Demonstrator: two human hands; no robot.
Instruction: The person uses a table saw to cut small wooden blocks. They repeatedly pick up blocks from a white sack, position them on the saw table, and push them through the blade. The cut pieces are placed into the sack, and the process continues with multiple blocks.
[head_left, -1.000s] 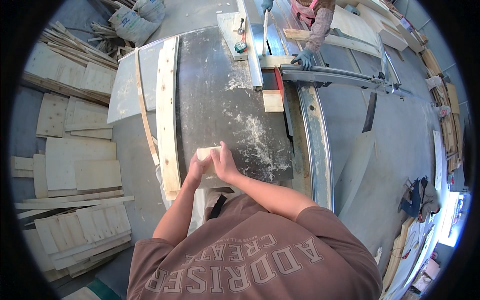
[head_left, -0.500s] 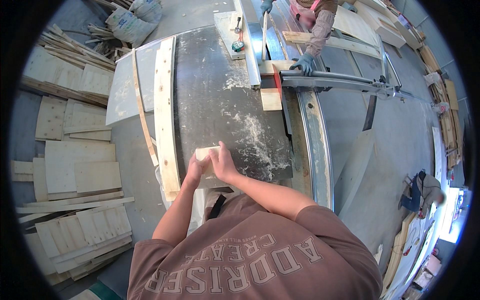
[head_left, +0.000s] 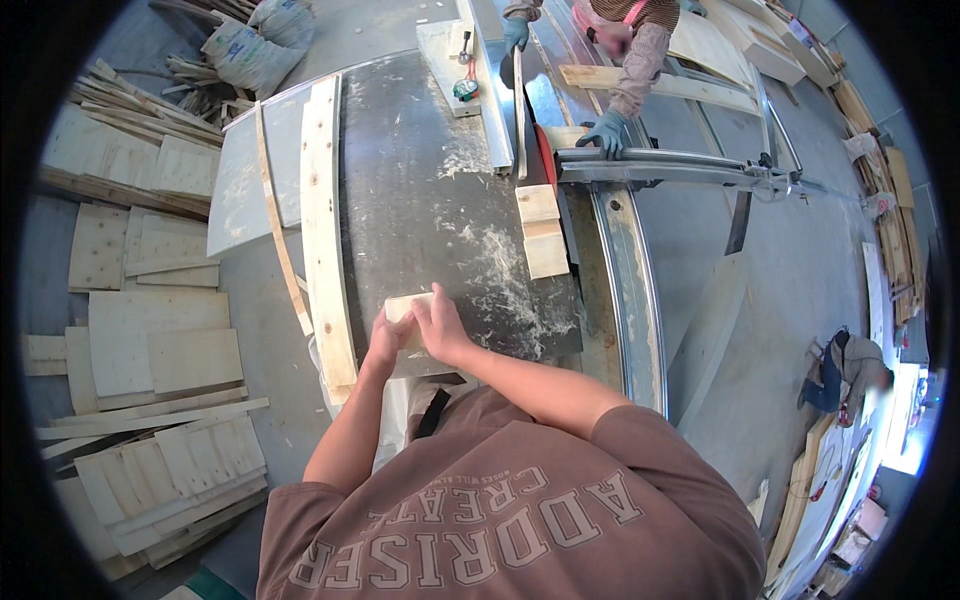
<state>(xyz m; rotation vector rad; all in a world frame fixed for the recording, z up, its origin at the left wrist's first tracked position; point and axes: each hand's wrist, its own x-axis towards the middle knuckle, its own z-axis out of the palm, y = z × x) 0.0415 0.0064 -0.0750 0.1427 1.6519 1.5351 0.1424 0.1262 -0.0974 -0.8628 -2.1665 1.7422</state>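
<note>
Near the front edge of the dark saw table [head_left: 400, 200], my left hand [head_left: 382, 343] and my right hand [head_left: 442, 328] are closed around a small pale wood block [head_left: 405, 303], one on each side. How many pieces are in the grip is hidden by the fingers. Ahead and to the right, two cut wood blocks [head_left: 538, 204] lie end to end beside the red blade guard strip [head_left: 545, 153]. Across the table, a co-worker's gloved hand [head_left: 606, 134] rests on the metal crosscut fence [head_left: 670, 170]. Their other gloved hand [head_left: 515, 34] holds a thin wood stick [head_left: 519, 115] pointing toward me.
A long board [head_left: 322, 220] lies along the table's left side. Sawdust [head_left: 505, 270] covers the table's right half. A tape measure [head_left: 466, 90] sits on a board by the metal rip fence [head_left: 488, 100]. Stacked panels [head_left: 160, 330] fill the left floor. Another person [head_left: 850, 370] bends at far right.
One cut block has slid toward me, and a second now lies behind it. The co-worker's stick has come farther toward me. My hands stay closed on the block, nearly still.
</note>
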